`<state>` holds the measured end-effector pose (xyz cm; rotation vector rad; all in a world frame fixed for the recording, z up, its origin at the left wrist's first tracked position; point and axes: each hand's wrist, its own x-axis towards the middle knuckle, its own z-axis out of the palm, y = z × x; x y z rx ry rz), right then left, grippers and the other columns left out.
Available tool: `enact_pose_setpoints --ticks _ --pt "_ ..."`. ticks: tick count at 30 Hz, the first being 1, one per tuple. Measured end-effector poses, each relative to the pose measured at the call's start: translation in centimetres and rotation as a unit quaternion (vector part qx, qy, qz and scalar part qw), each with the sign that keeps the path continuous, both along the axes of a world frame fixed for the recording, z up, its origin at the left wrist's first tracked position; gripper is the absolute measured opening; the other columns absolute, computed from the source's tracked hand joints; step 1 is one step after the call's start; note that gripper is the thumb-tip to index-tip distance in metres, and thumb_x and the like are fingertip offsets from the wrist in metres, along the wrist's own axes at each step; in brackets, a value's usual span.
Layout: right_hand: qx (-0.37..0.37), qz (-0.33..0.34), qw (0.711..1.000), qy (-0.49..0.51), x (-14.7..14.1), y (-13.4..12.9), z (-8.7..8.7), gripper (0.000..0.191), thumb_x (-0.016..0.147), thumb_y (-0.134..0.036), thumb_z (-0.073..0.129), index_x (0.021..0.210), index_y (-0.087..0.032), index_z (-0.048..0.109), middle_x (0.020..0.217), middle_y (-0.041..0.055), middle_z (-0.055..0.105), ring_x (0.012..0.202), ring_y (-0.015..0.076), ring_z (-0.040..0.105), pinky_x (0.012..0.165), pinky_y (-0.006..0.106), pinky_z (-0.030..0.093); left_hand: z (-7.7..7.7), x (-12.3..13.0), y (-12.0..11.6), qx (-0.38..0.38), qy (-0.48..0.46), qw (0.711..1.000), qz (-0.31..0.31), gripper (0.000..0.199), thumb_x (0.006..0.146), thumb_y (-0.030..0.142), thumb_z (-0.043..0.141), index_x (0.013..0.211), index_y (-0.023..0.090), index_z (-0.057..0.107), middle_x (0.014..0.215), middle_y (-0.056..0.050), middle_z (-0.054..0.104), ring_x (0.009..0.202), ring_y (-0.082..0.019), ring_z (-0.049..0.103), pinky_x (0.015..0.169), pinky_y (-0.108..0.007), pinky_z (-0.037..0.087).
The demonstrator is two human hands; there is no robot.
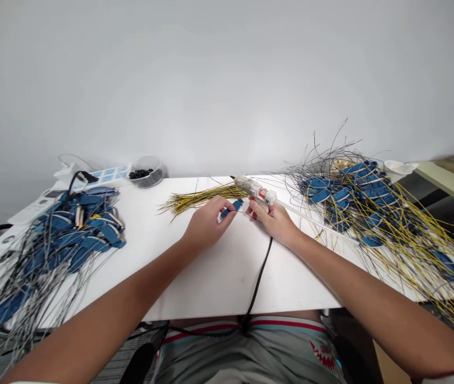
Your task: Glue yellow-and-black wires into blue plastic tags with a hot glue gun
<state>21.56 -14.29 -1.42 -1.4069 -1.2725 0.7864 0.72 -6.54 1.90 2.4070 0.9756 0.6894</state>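
Observation:
Near the middle of the white table, my left hand (212, 220) pinches a small blue part (233, 208) between thumb and fingers. Just to its right, my right hand (272, 217) is wrapped round the grip of a clear glue gun (256, 190). The gun's dark nozzle points left, above and beyond the blue part, and a long white glue stick (315, 221) sticks out of its rear to the right. A bundle of yellow and black wires (199, 198) lies behind my left hand.
Blue parts with grey wires (87, 229) are heaped on the left, blue parts with yellow and black wires (371, 192) on the right. At the back left stand a clear bowl (147, 172) of black pieces and a power strip (109, 175). A black cable (261, 277) crosses the table's front edge.

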Motion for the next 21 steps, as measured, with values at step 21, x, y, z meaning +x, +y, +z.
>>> enact_pose_setpoints --ticks 21 --pt "-0.025 -0.004 0.997 0.076 -0.3 0.19 0.29 0.03 0.084 -0.043 0.075 0.097 -0.02 0.061 0.08 0.0001 0.063 0.063 0.0145 0.055 0.058 0.029 0.048 0.38 0.15 0.15 -0.292 -0.04 0.956 0.009 0.039 0.086 0.054 0.067 0.103 0.019 0.07 0.077 0.001 0.058 0.066 -0.008 0.045 0.059 -0.02 0.034"
